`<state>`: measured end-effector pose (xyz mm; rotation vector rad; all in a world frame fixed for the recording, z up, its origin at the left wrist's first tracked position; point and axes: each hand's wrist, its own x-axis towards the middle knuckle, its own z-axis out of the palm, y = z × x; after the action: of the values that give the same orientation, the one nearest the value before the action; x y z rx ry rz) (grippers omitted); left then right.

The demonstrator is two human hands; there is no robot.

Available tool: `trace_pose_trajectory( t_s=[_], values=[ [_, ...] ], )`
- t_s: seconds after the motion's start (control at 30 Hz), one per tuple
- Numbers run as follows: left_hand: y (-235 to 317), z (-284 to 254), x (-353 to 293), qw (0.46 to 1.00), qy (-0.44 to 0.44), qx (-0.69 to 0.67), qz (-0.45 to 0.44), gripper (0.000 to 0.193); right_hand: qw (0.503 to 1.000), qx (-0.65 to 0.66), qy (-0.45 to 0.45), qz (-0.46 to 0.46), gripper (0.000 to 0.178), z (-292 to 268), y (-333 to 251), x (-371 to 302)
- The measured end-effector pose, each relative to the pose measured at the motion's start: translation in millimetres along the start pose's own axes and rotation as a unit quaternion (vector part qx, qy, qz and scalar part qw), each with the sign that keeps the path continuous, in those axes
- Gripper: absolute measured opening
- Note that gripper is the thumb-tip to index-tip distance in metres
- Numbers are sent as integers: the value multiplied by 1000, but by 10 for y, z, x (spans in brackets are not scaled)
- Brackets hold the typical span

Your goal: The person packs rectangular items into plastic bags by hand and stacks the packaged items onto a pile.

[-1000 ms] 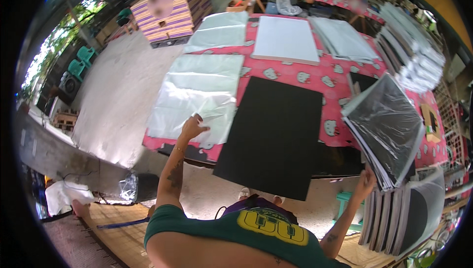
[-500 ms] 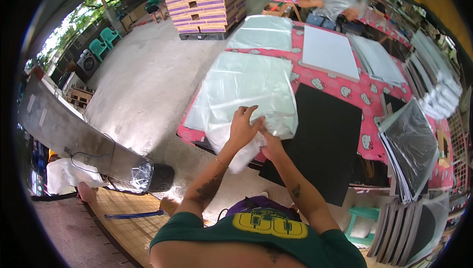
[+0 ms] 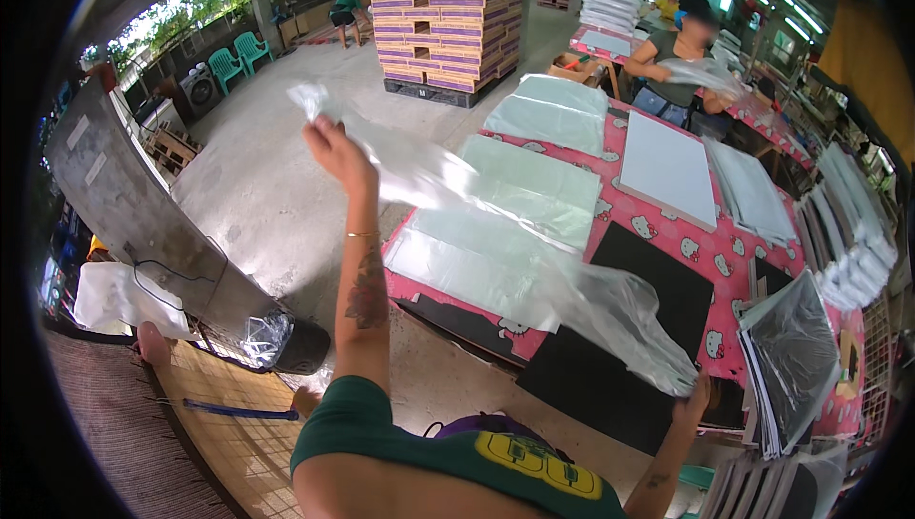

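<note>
A long, clear plastic bag (image 3: 410,168) stretches slantwise through the air, pulled out between my two hands. At its upper left end my left hand (image 3: 341,157) is raised over the grey floor, fingers closed on the bunched plastic. My right hand (image 3: 694,405), low at the right, grips the other end near the table edge. Beneath the bag, flat pale-green plastic sheets (image 3: 457,262) lie on the pink patterned tablecloth (image 3: 615,185). A black board (image 3: 581,386) rests under the bag's right part and juts past the near table edge.
Farther along the table are another plastic stack (image 3: 548,117), a white panel (image 3: 669,171) and wrapped flat sheets (image 3: 748,185). Wrapped boards (image 3: 786,357) lean at the right. Stacked cartons (image 3: 443,42) stand on a pallet beyond. A co-worker (image 3: 681,66) handles plastic across the table.
My hands, together over the plastic before, have moved wide apart: the left up and leftward, the right down and rightward. The bag is now lifted and stretched between them.
</note>
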<state>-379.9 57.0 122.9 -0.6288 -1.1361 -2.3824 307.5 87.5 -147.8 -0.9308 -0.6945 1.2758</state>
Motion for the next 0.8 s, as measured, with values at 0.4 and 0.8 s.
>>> trace_pose_trajectory(
  t_s=[0.4, 0.8],
  values=[
    [411, 54, -3251, 639, -690, -156, -303, 23, 989, -111, -96, 9, 50, 1661, -692, -1034],
    [80, -358, -3505, 793, -531, 163, -250, 25, 939, 325, -105, 33, 47, 888, -855, -1194]
  ],
)
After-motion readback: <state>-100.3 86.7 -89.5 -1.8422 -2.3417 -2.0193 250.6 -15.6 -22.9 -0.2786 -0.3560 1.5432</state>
